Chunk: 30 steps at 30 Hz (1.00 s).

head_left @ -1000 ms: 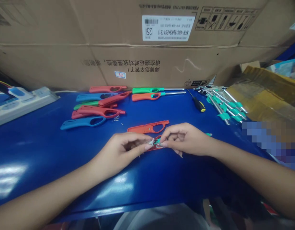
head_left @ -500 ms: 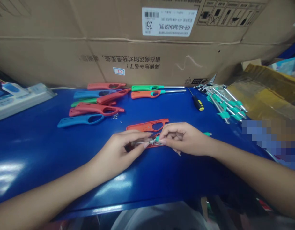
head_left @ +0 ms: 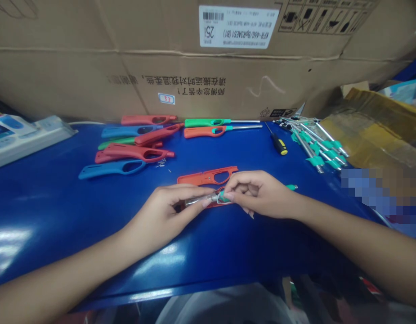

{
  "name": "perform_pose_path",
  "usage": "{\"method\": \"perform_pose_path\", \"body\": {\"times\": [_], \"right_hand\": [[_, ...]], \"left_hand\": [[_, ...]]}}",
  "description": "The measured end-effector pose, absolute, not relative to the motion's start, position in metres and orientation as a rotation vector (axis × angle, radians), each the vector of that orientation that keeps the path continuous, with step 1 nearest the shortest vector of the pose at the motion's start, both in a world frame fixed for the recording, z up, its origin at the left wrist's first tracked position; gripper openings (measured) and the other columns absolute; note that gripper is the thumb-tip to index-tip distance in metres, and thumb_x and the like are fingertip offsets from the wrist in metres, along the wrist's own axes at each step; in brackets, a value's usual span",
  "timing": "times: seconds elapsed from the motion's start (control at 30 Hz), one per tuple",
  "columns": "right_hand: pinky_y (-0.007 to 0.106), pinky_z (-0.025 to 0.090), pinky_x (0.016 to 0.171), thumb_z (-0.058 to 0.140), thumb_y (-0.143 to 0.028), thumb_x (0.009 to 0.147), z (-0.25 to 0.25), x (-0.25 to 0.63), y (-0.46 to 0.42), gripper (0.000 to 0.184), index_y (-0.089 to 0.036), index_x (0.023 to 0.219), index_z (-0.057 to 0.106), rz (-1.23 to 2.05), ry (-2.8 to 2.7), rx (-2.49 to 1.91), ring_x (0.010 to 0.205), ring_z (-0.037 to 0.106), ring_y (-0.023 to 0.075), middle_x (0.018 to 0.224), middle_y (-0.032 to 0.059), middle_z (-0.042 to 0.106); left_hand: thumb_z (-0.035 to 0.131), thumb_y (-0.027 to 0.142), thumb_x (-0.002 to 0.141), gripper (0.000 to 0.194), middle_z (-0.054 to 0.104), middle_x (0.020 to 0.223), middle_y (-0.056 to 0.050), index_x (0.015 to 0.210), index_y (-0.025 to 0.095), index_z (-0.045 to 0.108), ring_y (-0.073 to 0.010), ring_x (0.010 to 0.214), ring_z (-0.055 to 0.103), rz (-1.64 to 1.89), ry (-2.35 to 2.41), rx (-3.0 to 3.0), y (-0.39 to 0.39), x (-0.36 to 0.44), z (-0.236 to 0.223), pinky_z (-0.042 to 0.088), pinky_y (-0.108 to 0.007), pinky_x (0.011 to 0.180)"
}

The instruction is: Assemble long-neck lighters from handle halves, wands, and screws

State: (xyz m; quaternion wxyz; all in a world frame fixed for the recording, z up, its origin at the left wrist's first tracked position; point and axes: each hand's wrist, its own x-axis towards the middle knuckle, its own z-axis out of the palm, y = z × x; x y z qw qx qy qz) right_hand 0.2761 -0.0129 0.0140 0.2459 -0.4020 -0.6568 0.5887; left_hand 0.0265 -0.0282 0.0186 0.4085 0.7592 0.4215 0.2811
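Note:
My left hand [head_left: 169, 207] is closed with thumb and fingers around a clear lighter fuel tank [head_left: 198, 200], lying lengthwise with its metal-coloured end to the right. At that end my right hand [head_left: 261, 194] pinches a small green lighter trigger piece [head_left: 222, 196] between thumb and fingertips. Beneath the two hands is an orange lighter handle half [head_left: 218, 205], mostly covered. The matching orange handle half [head_left: 197, 178] lies just behind them, inner side up. A green tip [head_left: 291, 187] pokes out behind my right wrist; what it joins is hidden.
Red, blue and green lighter handles [head_left: 140, 153] are piled at left, near small screws [head_left: 161, 163]. Two assembled lighters [head_left: 208, 130] lie at the back, a screwdriver [head_left: 278, 145] right of them. Metal lighter rods [head_left: 324, 144] heap beside a carton [head_left: 373, 121]. A power strip [head_left: 32, 139] is far left.
Both hands stay almost in place, with the fuel tank and green trigger piece still in their grip. The view has shifted slightly.

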Motion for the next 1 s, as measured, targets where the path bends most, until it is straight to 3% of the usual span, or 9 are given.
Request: {"method": "perform_pose_path", "body": {"times": [0.33, 0.6, 1.0], "right_hand": [[0.019, 0.05, 0.045, 0.069, -0.041, 0.093, 0.0141, 0.277, -0.0135, 0.024, -0.017, 0.091, 0.065, 1.611, -1.813, -1.113, 0.047, 0.056, 0.0076, 0.058, -0.0058, 0.056], [0.018, 0.045, 0.044, 0.068, -0.036, 0.093, 0.0148, 0.2754, -0.014, 0.02, -0.017, 0.09, 0.065, 1.592, -1.818, -1.138, 0.047, 0.054, 0.0067, 0.059, -0.0063, 0.054], [0.018, 0.044, 0.045, 0.067, -0.032, 0.092, 0.0164, 0.273, -0.0148, 0.017, -0.016, 0.088, 0.065, 1.6, -1.793, -1.17, 0.049, 0.051, 0.0059, 0.06, -0.0062, 0.054]], "left_hand": [[0.067, 0.035, 0.096, 0.025, 0.08, 0.115, -0.003, 0.117, 0.027, 0.079, -0.0206, 0.099, 0.075, 0.707, 1.058, 1.869, -0.0298, 0.0265, 0.0172, 0.059, -0.027, 0.082], [0.068, 0.032, 0.096, 0.021, 0.08, 0.112, 0.002, 0.114, 0.031, 0.08, -0.0181, 0.098, 0.076, 0.718, 1.066, 1.881, -0.0316, 0.0264, 0.0129, 0.058, -0.023, 0.079], [0.07, 0.029, 0.094, 0.019, 0.081, 0.111, 0.001, 0.109, 0.026, 0.081, -0.0178, 0.099, 0.077, 0.779, 1.065, 1.831, -0.0325, 0.0318, 0.0152, 0.06, -0.021, 0.082]]}}
